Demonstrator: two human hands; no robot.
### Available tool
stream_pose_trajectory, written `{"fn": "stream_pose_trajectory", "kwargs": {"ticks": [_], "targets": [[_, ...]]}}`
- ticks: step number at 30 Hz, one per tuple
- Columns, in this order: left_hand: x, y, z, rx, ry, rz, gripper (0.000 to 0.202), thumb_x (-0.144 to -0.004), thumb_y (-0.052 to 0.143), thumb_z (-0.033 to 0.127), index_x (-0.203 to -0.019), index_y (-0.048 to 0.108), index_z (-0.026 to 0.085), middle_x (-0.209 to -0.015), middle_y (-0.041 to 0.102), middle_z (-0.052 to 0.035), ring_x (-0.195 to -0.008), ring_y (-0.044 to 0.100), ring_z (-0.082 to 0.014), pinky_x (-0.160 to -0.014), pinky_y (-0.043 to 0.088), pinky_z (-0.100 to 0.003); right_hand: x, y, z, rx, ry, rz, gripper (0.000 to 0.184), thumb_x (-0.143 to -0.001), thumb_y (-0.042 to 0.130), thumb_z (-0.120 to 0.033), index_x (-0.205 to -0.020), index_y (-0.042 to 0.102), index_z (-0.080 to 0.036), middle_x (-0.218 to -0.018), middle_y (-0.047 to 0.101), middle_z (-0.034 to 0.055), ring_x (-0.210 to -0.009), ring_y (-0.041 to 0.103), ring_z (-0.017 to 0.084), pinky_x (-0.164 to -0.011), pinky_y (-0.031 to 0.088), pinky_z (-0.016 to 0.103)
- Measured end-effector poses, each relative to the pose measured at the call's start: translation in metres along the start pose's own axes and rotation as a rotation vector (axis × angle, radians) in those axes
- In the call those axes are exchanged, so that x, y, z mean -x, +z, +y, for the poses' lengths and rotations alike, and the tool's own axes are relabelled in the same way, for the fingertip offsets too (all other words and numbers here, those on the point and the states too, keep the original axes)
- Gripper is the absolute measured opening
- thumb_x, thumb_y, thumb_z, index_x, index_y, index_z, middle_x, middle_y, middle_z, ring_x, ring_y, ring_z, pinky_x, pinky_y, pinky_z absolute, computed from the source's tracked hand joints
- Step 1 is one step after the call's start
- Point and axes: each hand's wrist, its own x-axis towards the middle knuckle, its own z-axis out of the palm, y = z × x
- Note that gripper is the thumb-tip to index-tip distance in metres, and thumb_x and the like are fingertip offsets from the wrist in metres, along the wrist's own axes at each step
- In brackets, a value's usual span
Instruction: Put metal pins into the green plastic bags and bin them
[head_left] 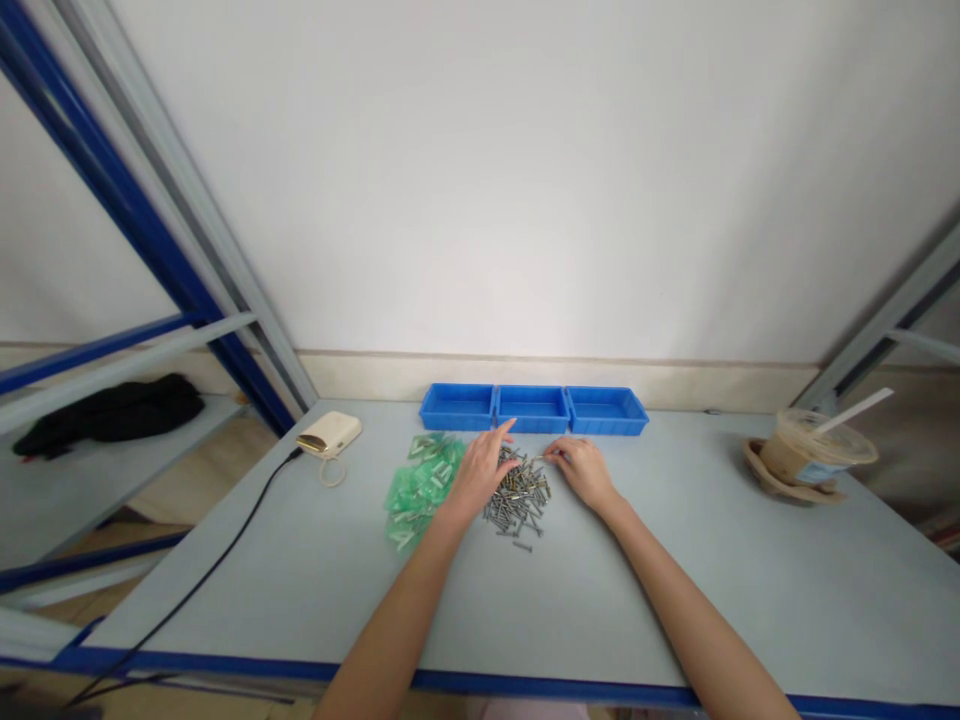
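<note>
A loose pile of screws lies on the table, a few of them strayed toward its near side. My left hand is over the left edge of the pile, its thumb and fingers apart, with nothing seen in it. At the pile's right edge, my right hand is closed in a pinch on one thin screw, which points left. Green plastic bags with small pale and metal parts inside lie left of the pile, partly behind my left hand.
Behind the pile, three blue trays stand in a row: left, middle and right. A white device with a black cable sits at left. At right, a drink cup with a straw rests in a cardboard holder.
</note>
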Motion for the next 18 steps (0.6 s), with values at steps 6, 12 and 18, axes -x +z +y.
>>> {"fn": "stream_pose_trajectory", "kwargs": {"ticks": [6,12,18], "targets": [[0.001,0.002,0.014,-0.175,0.203,-0.173,0.02,-0.09,0.039,0.022,-0.094,0.058,0.018,-0.088,0.06,-0.0043,-0.088,0.052,-0.0178,-0.078,0.039,-0.033,0.001,0.008,-0.016,-0.384,0.067,-0.011,0.014,-0.083,0.048,-0.025,-0.091,0.057,-0.018,-0.073,0.065,0.0004,-0.068,0.06,0.014,-0.067,0.043,0.026],[0.001,0.007,0.008,-0.151,0.134,-0.123,0.025,-0.091,0.037,0.023,-0.081,0.059,0.016,-0.079,0.059,-0.003,-0.081,0.05,-0.0166,-0.075,0.039,-0.031,0.003,0.009,-0.018,-0.538,0.056,-0.014,0.016,-0.08,0.053,-0.031,-0.089,0.057,-0.018,-0.073,0.065,0.0005,-0.069,0.06,0.014,-0.069,0.045,0.026],[0.001,0.009,0.005,-0.092,0.086,-0.111,0.019,-0.089,0.043,0.025,-0.084,0.059,0.016,-0.08,0.06,-0.0025,-0.081,0.051,-0.0165,-0.075,0.039,-0.03,0.003,0.002,-0.021,-0.332,0.075,-0.02,0.017,-0.08,0.053,-0.03,-0.076,0.066,-0.02,-0.074,0.067,0.0007,-0.069,0.06,0.015,-0.069,0.042,0.026]]}}
